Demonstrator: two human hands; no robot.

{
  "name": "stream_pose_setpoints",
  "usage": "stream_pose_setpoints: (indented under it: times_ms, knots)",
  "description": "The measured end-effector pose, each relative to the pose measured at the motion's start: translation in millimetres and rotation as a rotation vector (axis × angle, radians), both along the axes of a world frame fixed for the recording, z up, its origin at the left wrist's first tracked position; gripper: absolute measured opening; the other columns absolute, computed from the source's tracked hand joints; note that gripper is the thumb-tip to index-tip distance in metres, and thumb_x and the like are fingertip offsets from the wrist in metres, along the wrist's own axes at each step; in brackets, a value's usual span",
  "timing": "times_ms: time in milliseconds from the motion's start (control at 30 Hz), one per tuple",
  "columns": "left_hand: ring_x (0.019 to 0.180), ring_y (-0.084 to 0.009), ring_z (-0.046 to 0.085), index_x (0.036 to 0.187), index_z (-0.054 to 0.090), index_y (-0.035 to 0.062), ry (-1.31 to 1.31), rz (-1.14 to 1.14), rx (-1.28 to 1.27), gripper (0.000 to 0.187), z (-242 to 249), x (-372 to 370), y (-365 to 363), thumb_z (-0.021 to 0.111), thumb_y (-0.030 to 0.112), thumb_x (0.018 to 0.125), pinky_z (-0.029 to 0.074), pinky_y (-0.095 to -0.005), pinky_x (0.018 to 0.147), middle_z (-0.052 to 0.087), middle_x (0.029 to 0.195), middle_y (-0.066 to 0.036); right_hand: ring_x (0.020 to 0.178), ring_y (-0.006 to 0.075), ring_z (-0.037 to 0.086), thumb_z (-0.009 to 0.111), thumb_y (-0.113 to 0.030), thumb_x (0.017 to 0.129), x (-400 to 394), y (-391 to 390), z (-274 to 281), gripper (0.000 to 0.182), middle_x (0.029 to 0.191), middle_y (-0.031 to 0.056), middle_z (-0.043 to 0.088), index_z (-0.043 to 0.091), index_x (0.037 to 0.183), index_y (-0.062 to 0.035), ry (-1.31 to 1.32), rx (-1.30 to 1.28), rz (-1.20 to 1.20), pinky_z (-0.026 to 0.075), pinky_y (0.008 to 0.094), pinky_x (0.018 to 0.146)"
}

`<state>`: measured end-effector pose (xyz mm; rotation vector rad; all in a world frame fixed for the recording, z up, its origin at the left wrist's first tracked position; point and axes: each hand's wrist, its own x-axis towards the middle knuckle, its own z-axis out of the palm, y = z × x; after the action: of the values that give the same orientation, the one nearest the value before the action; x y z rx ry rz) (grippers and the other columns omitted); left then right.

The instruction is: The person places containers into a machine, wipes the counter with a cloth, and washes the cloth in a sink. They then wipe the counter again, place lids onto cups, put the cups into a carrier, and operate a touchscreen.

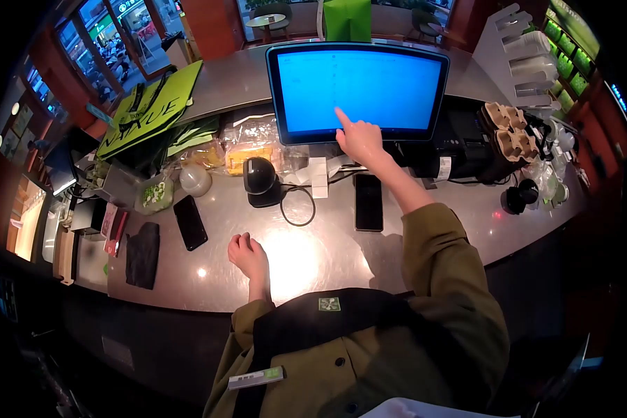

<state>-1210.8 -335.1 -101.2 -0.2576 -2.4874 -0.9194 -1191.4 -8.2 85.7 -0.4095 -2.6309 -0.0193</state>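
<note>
My right hand (361, 141) is raised in front of a large monitor (369, 83), its index finger stretched out to the lower middle of the blue screen and the other fingers curled. Whether the fingertip touches the glass cannot be made out. Low over the metal counter (341, 258), my left hand (249, 258) has its fingers curled in, with nothing visible in it. A black scanner (261, 182) stands beyond the left hand. One dark phone (368, 202) lies below the monitor, and another phone (190, 223) lies left of my left hand.
Green bags (150, 111) lie at the back left. A dark cloth (143, 256) and a tub of green pieces (154, 195) are on the left. Cardboard cup carriers (512, 132) and stacked cups (533, 59) stand on the right. A cable loops beside the scanner.
</note>
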Motion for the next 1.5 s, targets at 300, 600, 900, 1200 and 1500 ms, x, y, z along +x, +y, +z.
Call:
stream_pose_setpoints:
  times_ms: [300,600,900,1200,1500]
  knots:
    - [0.101,-0.0278,0.045,0.090,0.061,0.0050,0.002,-0.009,-0.045,0.019,1.2,-0.8,-0.5,0.052,0.012,0.075,0.031,-0.0394,0.091,0.051,0.103,-0.010,0.041,0.0286,0.052,0.053,-0.024,0.076,-2.6,-7.6,-24.2,0.057,0.047,0.0096,0.052,0.038,0.129,-0.0128,0.139,0.011,0.019,0.040,0.0399,0.041]
    - [0.110,-0.0292,0.040,0.100,0.059,0.0046,-0.001,-0.041,-0.136,0.025,3.5,-10.1,7.1,0.049,0.013,0.079,0.026,-0.0412,0.097,0.046,0.115,-0.014,0.043,0.0303,0.053,0.052,-0.024,0.077,-11.7,7.0,-9.3,0.057,0.048,0.0094,0.053,0.036,0.130,-0.0083,0.324,-0.104,-0.071,0.041,0.0416,0.042]
    - [0.111,-0.0290,0.040,0.102,0.058,0.0035,0.008,-0.052,-0.159,0.026,5.8,-10.1,6.4,0.050,0.014,0.079,0.025,-0.0409,0.098,0.046,0.116,-0.015,0.062,0.0302,0.059,0.055,-0.021,0.076,-16.3,-3.5,12.3,0.054,0.084,0.0130,0.058,0.039,0.126,-0.0078,0.456,-0.188,0.054,0.045,0.0399,0.050]
    - [0.111,-0.0299,0.041,0.101,0.060,0.0069,-0.045,-0.010,-0.169,0.027,-1.1,-11.3,7.9,0.052,0.017,0.077,0.029,-0.0412,0.095,0.048,0.117,-0.013,0.123,0.0392,0.027,0.046,-0.061,0.076,-108.6,2.4,102.3,0.074,0.128,0.0216,0.037,0.041,0.126,-0.0064,0.515,0.085,-0.202,0.010,0.0565,0.101]
    - [0.108,-0.0292,0.044,0.101,0.061,0.0086,0.008,-0.010,-0.189,0.027,-6.1,-13.2,6.2,0.052,0.019,0.078,0.032,-0.0410,0.093,0.050,0.116,-0.012,0.123,0.0341,0.028,0.039,-0.062,0.079,-105.6,1.1,101.5,0.068,0.123,0.0175,0.044,0.047,0.121,-0.0097,0.350,0.148,-0.275,0.000,0.0640,0.098]
